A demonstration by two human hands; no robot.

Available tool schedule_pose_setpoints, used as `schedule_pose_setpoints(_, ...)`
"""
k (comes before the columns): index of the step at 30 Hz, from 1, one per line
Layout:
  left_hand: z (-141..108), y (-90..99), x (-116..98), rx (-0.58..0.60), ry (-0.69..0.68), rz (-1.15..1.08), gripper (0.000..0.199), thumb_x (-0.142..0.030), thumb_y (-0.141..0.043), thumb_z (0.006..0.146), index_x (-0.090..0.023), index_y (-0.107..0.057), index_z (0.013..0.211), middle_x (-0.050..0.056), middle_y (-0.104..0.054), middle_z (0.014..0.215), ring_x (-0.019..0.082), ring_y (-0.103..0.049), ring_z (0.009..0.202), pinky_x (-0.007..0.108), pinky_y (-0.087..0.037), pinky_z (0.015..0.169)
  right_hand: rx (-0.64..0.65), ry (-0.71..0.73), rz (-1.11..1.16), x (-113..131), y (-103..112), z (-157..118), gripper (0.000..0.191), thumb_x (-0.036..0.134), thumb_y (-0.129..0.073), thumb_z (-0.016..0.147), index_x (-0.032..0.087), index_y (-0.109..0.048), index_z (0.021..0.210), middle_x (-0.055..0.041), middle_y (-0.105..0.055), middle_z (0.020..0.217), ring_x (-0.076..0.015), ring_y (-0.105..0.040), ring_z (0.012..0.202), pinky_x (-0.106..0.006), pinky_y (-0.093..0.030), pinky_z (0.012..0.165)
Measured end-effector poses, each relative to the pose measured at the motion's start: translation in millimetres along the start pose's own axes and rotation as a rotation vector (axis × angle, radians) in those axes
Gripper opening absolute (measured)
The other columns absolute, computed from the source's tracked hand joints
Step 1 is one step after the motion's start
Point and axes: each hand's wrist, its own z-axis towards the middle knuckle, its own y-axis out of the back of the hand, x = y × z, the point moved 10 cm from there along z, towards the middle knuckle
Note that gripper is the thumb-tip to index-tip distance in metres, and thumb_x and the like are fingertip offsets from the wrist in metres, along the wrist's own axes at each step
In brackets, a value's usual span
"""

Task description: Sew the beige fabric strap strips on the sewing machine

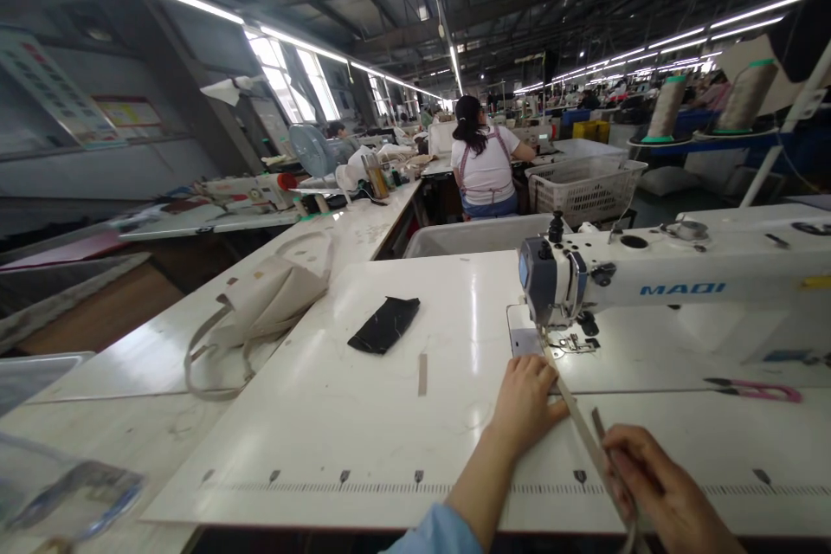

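Note:
A long beige fabric strap point(584, 433) runs from under the needle area of the sewing machine point(675, 268) toward the table's front edge. My left hand point(525, 394) lies just in front of the presser foot, fingers close together on the strap by the machine bed and thumb stretched toward it. Lower right, my right hand point(649, 476) pinches the strap between thumb and fingers. A short grey-beige end sticks up from that grip; whether it belongs to the same strap I cannot tell. The strap's lower part hangs past the table edge.
Pink-handled thread snips point(756, 389) lie right of the strap. On the white table point(363, 441) are a folded black fabric piece point(384, 325) and a small beige strip point(422, 375). A beige bag piece with straps point(266, 303) lies left. A co-worker point(484, 160) sits ahead near a white basket point(584, 190).

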Motion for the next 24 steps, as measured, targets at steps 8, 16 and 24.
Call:
schedule_pose_setpoints(8,1,3.5,-2,-0.026,-0.005,-0.021,0.024,-0.036,-0.062,0.077,-0.019,-0.058,0.092,0.005,-0.059,0.1,0.022,-0.053,0.096,0.036,-0.04,0.087,-0.104,0.407,-0.558,-7,37,44,0.028,0.032,-0.042,0.09,0.024,-0.054,0.114,-0.0067,-0.059,0.11,-0.0209,-0.054,0.105,-0.033,-0.045,0.091)
schedule_pose_setpoints(16,3,0.3,1,-0.039,-0.003,-0.028,0.017,-0.028,-0.06,0.078,-0.02,-0.058,0.093,0.005,-0.059,0.101,0.023,-0.052,0.098,0.038,-0.04,0.089,-0.395,0.665,-0.767,29,32,43,0.034,0.021,-0.046,0.09,0.019,-0.05,0.124,-0.0037,-0.058,0.08,-0.0153,-0.055,0.075,-0.03,-0.046,0.072)
schedule_pose_setpoints(24,4,3.7,1,-0.051,0.01,-0.055,0.014,-0.022,-0.058,0.077,-0.02,-0.059,0.091,0.005,-0.06,0.098,0.021,-0.053,0.096,0.037,-0.042,0.088,-0.413,0.547,-0.929,28,29,45,0.03,0.02,-0.046,0.09,0.022,-0.054,0.119,-0.0013,-0.058,0.08,-0.014,-0.055,0.074,-0.028,-0.042,0.072)
